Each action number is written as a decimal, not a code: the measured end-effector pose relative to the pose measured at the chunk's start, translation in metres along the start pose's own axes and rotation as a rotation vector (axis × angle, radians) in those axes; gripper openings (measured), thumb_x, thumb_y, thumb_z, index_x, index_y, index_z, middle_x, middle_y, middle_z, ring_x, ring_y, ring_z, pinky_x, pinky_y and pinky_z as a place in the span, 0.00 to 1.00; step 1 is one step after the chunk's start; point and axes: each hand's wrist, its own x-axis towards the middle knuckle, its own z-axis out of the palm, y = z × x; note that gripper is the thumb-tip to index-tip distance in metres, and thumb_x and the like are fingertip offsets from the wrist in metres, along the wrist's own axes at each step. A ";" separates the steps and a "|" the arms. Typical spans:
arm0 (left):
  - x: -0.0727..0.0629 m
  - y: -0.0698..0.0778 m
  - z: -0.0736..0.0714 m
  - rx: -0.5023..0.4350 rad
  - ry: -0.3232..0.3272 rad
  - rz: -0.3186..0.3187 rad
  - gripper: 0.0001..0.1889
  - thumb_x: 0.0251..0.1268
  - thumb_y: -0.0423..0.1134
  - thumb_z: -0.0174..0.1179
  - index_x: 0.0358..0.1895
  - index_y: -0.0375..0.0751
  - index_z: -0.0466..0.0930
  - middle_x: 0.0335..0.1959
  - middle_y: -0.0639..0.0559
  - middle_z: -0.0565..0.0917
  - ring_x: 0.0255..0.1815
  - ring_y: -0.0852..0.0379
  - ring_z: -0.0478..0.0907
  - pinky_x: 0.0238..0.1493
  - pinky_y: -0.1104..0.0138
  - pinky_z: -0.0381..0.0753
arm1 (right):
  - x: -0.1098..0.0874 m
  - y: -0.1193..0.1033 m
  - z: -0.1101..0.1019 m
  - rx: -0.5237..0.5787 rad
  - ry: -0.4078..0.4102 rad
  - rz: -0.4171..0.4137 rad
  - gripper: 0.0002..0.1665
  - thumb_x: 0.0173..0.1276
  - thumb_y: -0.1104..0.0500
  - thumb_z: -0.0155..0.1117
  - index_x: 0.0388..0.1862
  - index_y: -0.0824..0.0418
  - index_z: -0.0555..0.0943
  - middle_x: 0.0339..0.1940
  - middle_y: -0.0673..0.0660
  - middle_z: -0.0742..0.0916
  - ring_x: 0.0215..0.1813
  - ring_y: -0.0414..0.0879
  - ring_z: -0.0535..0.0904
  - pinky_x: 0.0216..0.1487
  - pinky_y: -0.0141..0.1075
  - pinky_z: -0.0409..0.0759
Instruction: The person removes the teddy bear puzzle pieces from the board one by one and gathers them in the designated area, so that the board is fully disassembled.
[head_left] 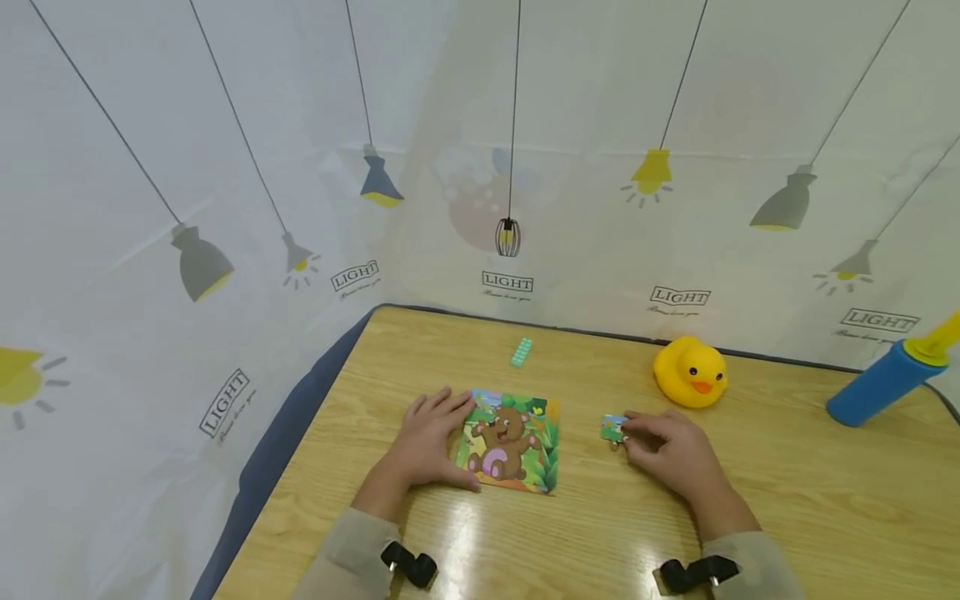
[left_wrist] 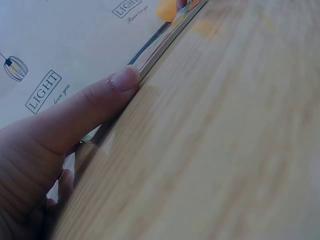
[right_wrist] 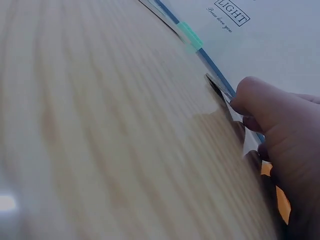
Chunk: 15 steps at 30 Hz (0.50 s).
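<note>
A square jigsaw puzzle (head_left: 510,442) with a brown bear on a green background lies flat on the table. My left hand (head_left: 431,442) rests along its left side, fingers spread at the upper left corner and the thumb (left_wrist: 125,79) against the near edge. To the right of the puzzle, my right hand (head_left: 671,454) pinches a small puzzle piece (head_left: 613,427) between thumb and fingertips, close over the table. In the right wrist view this piece (right_wrist: 218,84) appears edge-on, tilted, with its far end low at the wood.
A mint-green studded block (head_left: 521,352) lies behind the puzzle. A yellow rubber duck (head_left: 690,372) sits beyond my right hand. Farther right lies a blue cylinder (head_left: 885,383) with a yellow end. Lamp-print sheeting (head_left: 585,208) hangs behind the wooden table (head_left: 570,542).
</note>
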 end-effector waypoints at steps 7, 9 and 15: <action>0.001 0.000 0.000 0.004 -0.001 -0.003 0.72 0.34 0.79 0.79 0.86 0.48 0.60 0.86 0.54 0.60 0.87 0.40 0.50 0.82 0.36 0.42 | -0.001 0.003 0.000 -0.051 0.008 -0.061 0.14 0.59 0.63 0.81 0.45 0.54 0.94 0.57 0.52 0.92 0.42 0.40 0.76 0.43 0.42 0.79; 0.002 0.000 0.001 0.005 -0.002 0.000 0.72 0.34 0.79 0.79 0.86 0.48 0.60 0.86 0.54 0.60 0.87 0.40 0.49 0.82 0.36 0.42 | -0.001 0.004 0.000 -0.049 0.017 -0.067 0.14 0.58 0.63 0.81 0.45 0.55 0.94 0.57 0.53 0.92 0.43 0.41 0.76 0.43 0.41 0.79; 0.001 -0.003 0.003 -0.001 0.007 0.011 0.71 0.35 0.79 0.78 0.86 0.49 0.60 0.86 0.55 0.59 0.87 0.40 0.49 0.83 0.37 0.41 | -0.001 -0.002 0.005 -0.017 0.058 -0.077 0.16 0.56 0.64 0.80 0.46 0.58 0.93 0.53 0.57 0.92 0.50 0.51 0.81 0.51 0.46 0.77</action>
